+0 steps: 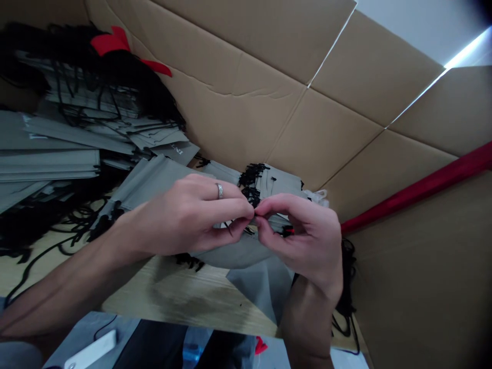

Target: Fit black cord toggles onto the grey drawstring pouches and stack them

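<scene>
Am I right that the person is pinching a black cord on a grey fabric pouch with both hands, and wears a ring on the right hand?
Not quite: the ring is on the left hand, not the right hand. The head view shows both hands pinching the black cord at the grey fabric pouch.

Pale lettering shows on one flat grey fabric pouch (177, 150) in the pile, cut off, ending in what looks like "NI"; too partial to read. Nothing else legible.
</scene>
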A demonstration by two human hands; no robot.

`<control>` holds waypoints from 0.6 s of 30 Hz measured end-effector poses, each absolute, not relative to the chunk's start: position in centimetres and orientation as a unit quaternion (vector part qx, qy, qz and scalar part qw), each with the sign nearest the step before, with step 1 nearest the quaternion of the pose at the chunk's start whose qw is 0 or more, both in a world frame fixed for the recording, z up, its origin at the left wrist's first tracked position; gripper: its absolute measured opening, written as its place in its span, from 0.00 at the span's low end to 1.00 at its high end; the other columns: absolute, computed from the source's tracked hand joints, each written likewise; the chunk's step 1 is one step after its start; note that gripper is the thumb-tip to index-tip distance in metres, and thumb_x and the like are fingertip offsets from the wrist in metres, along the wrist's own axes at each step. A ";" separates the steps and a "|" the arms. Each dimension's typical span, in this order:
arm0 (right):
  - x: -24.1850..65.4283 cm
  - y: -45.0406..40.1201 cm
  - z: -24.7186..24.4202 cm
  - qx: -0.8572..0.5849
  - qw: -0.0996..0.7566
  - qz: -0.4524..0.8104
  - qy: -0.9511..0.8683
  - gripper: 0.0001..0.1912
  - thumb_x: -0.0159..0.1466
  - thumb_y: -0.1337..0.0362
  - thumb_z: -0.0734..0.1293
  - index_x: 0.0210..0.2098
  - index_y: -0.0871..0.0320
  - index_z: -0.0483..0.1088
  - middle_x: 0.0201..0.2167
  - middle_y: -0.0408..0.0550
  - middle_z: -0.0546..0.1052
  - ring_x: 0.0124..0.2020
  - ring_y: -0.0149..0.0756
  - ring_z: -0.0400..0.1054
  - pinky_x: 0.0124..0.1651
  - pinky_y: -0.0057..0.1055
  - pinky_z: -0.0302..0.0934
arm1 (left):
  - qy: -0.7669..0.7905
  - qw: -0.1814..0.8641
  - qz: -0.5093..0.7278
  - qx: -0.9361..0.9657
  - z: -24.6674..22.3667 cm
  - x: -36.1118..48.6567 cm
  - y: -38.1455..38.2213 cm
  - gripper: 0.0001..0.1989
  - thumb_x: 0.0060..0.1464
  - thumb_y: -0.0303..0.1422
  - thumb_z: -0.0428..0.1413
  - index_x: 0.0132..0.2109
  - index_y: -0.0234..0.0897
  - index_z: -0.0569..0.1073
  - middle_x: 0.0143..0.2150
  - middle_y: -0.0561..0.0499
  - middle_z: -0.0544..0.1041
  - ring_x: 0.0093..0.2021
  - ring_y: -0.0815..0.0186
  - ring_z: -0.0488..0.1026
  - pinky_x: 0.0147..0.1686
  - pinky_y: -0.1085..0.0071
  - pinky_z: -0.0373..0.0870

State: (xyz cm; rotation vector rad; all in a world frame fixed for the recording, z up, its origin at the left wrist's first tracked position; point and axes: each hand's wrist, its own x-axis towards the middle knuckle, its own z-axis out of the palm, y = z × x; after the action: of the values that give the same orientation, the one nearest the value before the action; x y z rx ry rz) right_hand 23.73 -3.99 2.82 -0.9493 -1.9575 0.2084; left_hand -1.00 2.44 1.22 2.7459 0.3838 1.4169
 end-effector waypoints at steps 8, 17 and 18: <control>23.7 -4.1 2.3 -0.382 0.473 0.110 -0.786 0.11 0.68 0.75 0.76 0.42 0.51 0.84 0.38 0.41 0.90 0.37 0.36 0.85 0.42 0.34 0.81 | 0.128 0.062 0.461 0.876 1.2 -1.0 1.7 0.11 0.76 0.29 0.63 0.41 0.46 0.83 0.40 0.52 0.90 0.38 0.63 0.87 0.43 0.68 0.83; 23.3 -3.6 2.0 -0.341 0.526 0.227 -0.745 0.14 0.62 0.78 0.79 0.39 0.50 0.86 0.35 0.39 0.89 0.32 0.33 0.84 0.36 0.28 0.81 | 0.018 0.106 0.528 0.843 0.9 -0.6 3.0 0.11 0.66 0.21 0.71 0.45 0.42 0.81 0.37 0.55 0.89 0.34 0.68 0.88 0.39 0.76 0.83; 23.2 -3.5 2.0 -0.340 0.527 0.234 -0.743 0.15 0.61 0.78 0.79 0.39 0.50 0.86 0.35 0.39 0.89 0.32 0.33 0.84 0.35 0.28 0.81 | 0.019 0.117 0.525 0.843 0.9 -0.6 3.0 0.11 0.65 0.21 0.71 0.44 0.43 0.81 0.36 0.55 0.88 0.34 0.68 0.88 0.38 0.76 0.83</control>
State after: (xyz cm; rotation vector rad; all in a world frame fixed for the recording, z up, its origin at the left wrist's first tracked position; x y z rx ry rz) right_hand 23.22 -3.55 1.98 -0.8126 -1.7754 0.5590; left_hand -0.62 3.03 0.93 2.4666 0.0560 1.5378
